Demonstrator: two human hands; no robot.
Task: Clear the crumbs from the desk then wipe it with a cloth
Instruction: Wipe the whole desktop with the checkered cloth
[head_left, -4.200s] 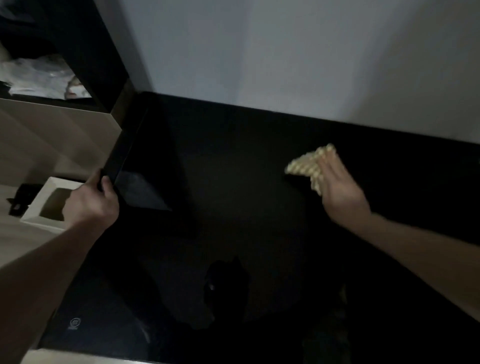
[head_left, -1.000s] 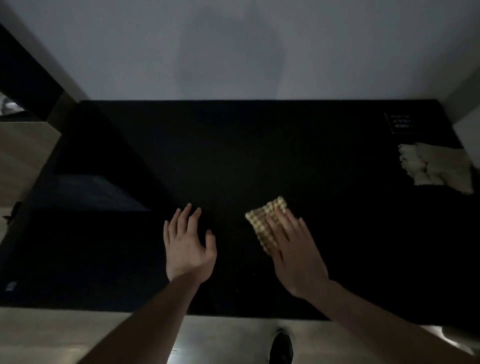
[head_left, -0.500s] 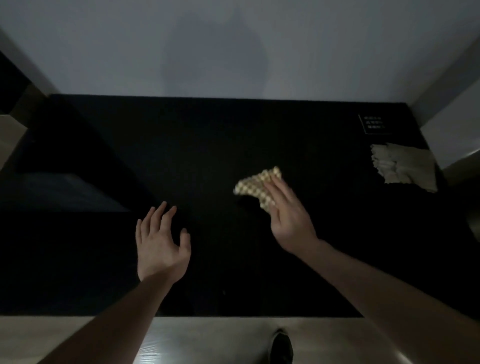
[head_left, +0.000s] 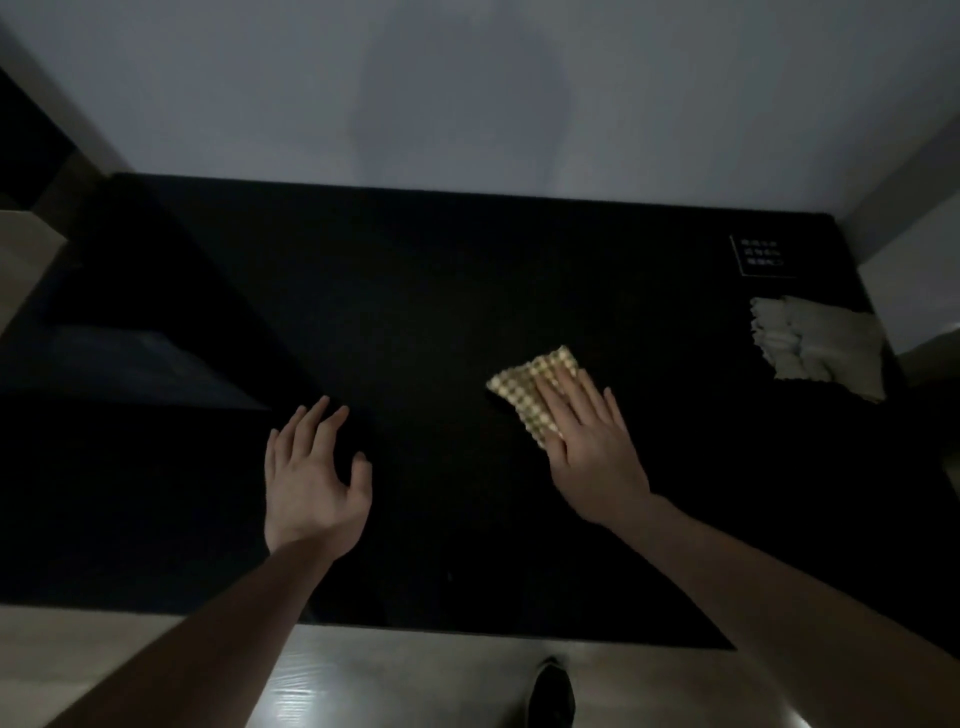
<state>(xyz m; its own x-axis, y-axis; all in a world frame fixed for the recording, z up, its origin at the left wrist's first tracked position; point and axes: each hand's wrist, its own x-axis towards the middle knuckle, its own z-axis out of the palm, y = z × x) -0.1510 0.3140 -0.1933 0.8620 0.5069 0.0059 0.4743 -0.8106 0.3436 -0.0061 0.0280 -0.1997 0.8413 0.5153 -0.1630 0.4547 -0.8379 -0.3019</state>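
The desk (head_left: 467, 291) is a glossy black top against a pale wall. A yellow checked cloth (head_left: 524, 389) lies folded on it, right of centre. My right hand (head_left: 592, 447) presses flat on the cloth's near right part, fingers pointing up-left. Left of it, my left hand (head_left: 311, 478) hovers over or rests on the bare desk, fingers spread, holding nothing. No crumbs show on the dark surface in this dim light.
A crumpled pale cloth or tissue (head_left: 821, 348) lies at the desk's right edge, below a small printed label (head_left: 761, 257). A wall corner stands at the right, wooden furniture (head_left: 21, 260) at the left. Below the desk's near edge is pale floor with a dark shoe (head_left: 553, 691).
My right hand has slid the cloth around the middle of the desk, farther away and then back toward the right. The left hand let go of the desk's left edge seconds ago and now stays open near centre.
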